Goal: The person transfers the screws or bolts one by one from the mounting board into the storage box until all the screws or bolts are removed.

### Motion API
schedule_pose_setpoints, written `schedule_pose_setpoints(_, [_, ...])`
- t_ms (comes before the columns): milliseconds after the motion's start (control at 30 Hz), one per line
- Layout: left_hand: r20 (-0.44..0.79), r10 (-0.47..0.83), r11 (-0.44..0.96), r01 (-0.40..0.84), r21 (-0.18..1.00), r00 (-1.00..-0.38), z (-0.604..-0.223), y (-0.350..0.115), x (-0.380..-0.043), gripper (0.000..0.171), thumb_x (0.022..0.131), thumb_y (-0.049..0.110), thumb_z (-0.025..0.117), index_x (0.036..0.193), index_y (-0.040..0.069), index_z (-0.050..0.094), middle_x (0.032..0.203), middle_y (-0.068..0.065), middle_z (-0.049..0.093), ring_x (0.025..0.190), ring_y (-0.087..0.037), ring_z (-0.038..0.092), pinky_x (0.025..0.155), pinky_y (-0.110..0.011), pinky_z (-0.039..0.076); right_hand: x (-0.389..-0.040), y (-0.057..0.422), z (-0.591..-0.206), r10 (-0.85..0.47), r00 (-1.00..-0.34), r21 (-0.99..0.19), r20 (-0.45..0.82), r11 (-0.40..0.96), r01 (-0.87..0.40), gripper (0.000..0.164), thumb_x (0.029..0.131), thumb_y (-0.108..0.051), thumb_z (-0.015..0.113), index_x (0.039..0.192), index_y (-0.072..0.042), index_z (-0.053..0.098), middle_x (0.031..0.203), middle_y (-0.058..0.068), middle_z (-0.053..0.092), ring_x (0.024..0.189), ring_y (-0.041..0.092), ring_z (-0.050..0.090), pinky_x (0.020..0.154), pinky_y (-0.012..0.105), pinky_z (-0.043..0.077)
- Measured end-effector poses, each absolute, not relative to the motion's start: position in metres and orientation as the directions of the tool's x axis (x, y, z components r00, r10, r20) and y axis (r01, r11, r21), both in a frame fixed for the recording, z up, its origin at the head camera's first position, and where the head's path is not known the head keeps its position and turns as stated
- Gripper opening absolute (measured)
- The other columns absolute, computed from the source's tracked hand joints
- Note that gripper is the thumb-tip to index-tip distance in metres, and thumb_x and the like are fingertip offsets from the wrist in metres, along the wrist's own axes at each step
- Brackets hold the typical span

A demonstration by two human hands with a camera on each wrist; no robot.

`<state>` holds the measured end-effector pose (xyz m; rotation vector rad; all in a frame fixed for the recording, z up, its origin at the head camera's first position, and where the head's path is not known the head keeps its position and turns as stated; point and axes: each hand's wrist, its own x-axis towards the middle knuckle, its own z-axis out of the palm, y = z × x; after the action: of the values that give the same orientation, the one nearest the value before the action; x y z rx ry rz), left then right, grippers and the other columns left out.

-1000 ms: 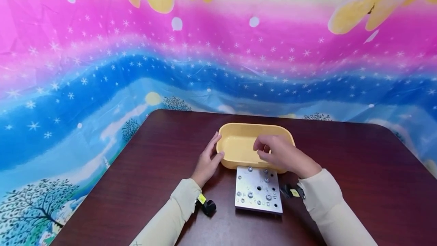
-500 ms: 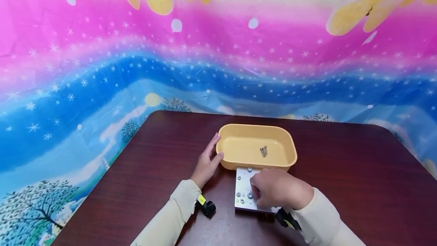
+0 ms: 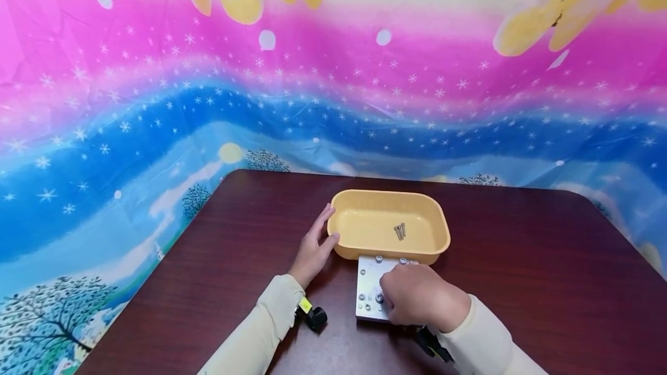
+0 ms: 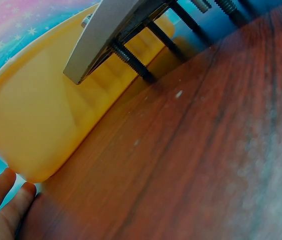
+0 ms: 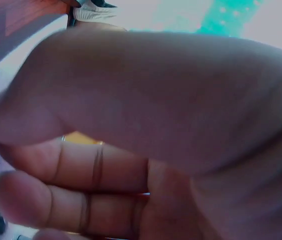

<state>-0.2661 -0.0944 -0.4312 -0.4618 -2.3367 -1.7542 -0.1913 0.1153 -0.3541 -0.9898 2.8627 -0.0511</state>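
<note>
My left hand [image 3: 311,250] rests against the left end of a yellow tray [image 3: 339,250], fingers and thumb extended along its rim. Inside the tray lie a few loose screws [image 3: 399,231]. In front of it is a silver metal plate [image 3: 367,283] with several socket-head screws [image 3: 378,298] set in it. Threaded shanks [image 4: 131,61] stick out beneath the plate in the left wrist view. My right hand [image 3: 424,294] bends over the plate's right part, thumb and index finger pinching at a screw, which the hand mostly hides. The right wrist view shows these fingertips [image 5: 11,120] together.
Wrist cameras [image 3: 315,318] are strapped to both forearms, the right one close to the plate's near edge. The dark red wooden table [image 3: 260,219] ends at a printed cloth backdrop [image 3: 312,91] behind the tray.
My right hand has come out of the tray, back toward me and down onto the plate, uncovering the loose screws. The left hand keeps its place at the tray's end.
</note>
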Motion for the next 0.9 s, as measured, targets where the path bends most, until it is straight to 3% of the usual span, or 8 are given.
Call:
schedule_pose_setpoints(267, [0.329,0.145,0.262,0.357,0.897,-0.933,-0.431,-0.095,-0.266,0.055,0.096,0.008,0.055,0.148,0.009,0.037,0.157,0.000,0.027,0.143,-0.019,0.027,0.113,-0.040,0.029,-0.187,0.111,-0.354,-0.587,-0.803,-0.036,-0.102,0.809,-0.587,0.032,0.064,-0.013,0.074,0.051,-0.018,0.046,0.053,-0.005,0.043,0.053,0.016,0.040,0.051,0.033,0.037])
schedule_pose_setpoints(633, [0.340,0.134,0.262,0.364,0.894,-0.931,-0.431,-0.095,-0.266,0.055,0.096,0.006,0.055,0.148,0.012,0.039,0.156,0.000,0.028,0.142,-0.019,0.030,0.113,-0.038,0.028,-0.187,0.117,-0.344,-0.656,-0.753,-0.188,-0.047,0.746,-0.639,0.028,0.070,-0.006,0.065,0.055,-0.019,0.046,0.048,-0.009,0.039,0.047,0.009,0.033,0.044,0.023,0.028])
schedule_pose_setpoints(900, [0.345,0.138,0.253,0.370,0.894,-0.928,-0.430,-0.095,-0.265,0.054,0.095,0.004,0.055,0.147,0.006,0.039,0.156,-0.007,0.029,0.143,-0.021,0.027,0.114,-0.041,0.025,-0.188,0.119,-0.335,-0.658,-0.744,-0.306,-0.116,0.736,-0.604,0.023,0.076,-0.009,0.070,0.070,-0.018,0.050,0.058,-0.008,0.045,0.051,0.007,0.040,0.048,0.022,0.035])
